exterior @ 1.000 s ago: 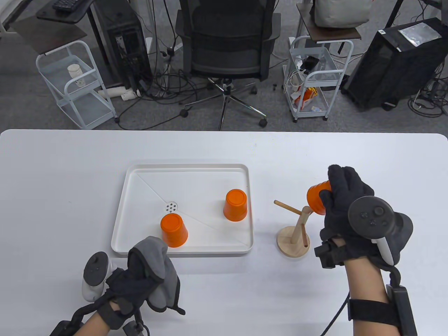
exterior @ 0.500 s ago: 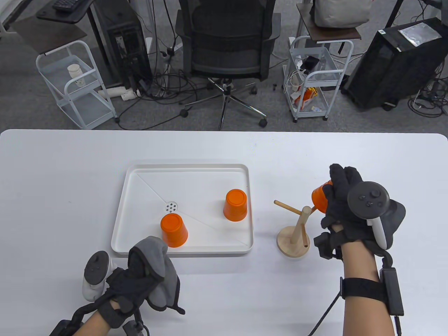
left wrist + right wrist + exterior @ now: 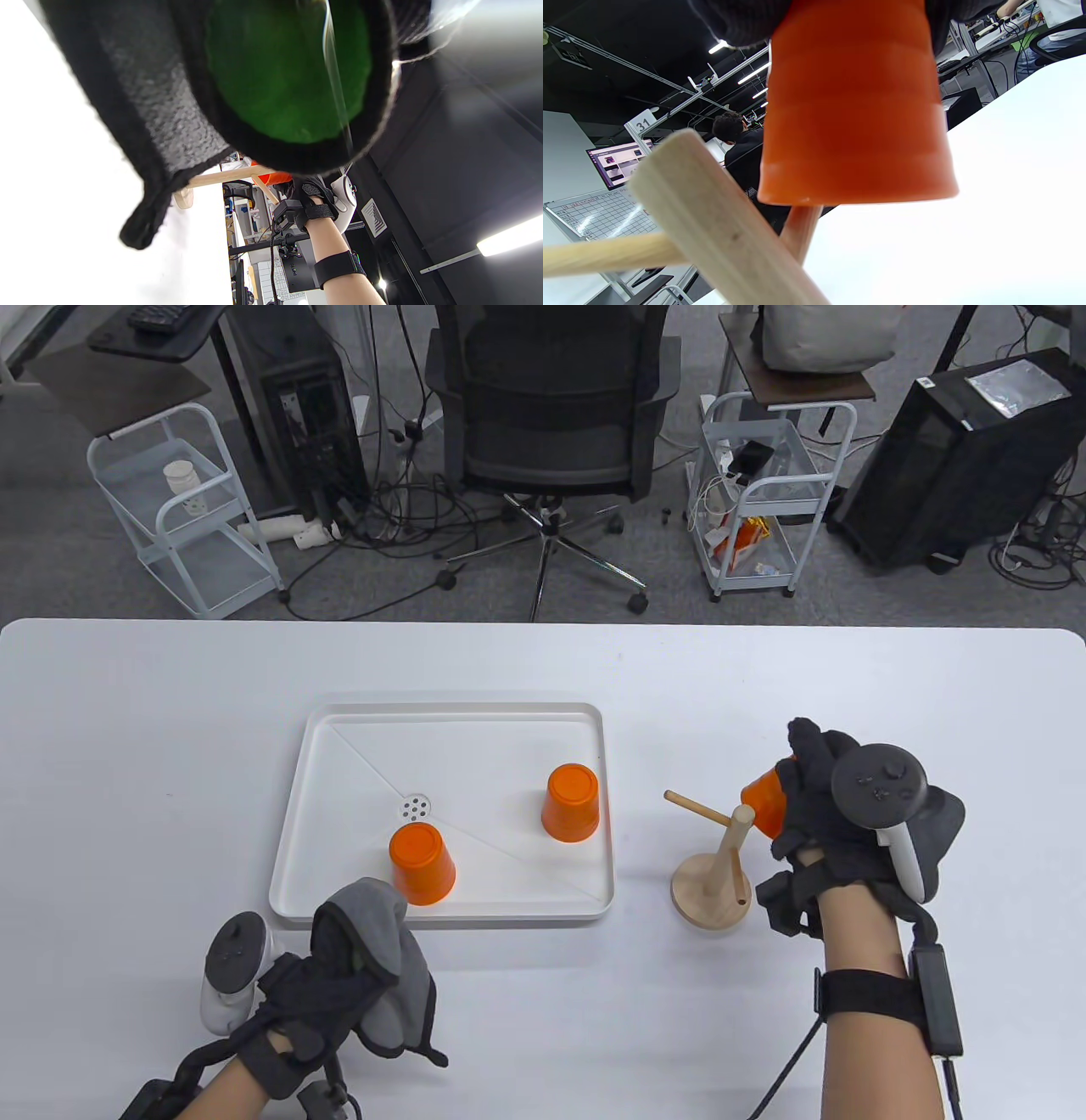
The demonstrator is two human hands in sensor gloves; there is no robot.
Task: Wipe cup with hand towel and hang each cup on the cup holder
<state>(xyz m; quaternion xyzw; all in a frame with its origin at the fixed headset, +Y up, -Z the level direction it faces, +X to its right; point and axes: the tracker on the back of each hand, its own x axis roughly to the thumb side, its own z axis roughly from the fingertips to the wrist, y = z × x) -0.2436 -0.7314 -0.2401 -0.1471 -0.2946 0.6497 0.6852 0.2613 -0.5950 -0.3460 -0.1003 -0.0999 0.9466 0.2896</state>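
My right hand (image 3: pixel 810 797) grips an orange cup (image 3: pixel 765 799) (image 3: pixel 852 106), mouth down over an upward peg (image 3: pixel 799 228) of the wooden cup holder (image 3: pixel 715 861); the peg's tip is inside the cup's mouth. My left hand (image 3: pixel 339 976) rests near the table's front edge, holding the grey hand towel (image 3: pixel 394 976) (image 3: pixel 169 110) bunched in its fingers. Two more orange cups stand upside down in the white tray (image 3: pixel 331 746): one (image 3: pixel 422 864) at the front left, one (image 3: pixel 571 802) at the right.
The holder has another peg (image 3: pixel 696 808) pointing left toward the tray. An office chair (image 3: pixel 551 415), two white carts (image 3: pixel 182 509) and computer towers stand on the floor beyond the table's far edge.
My right hand has moved the cup down and leftward onto the holder's right peg. The left hand and towel have stayed put.
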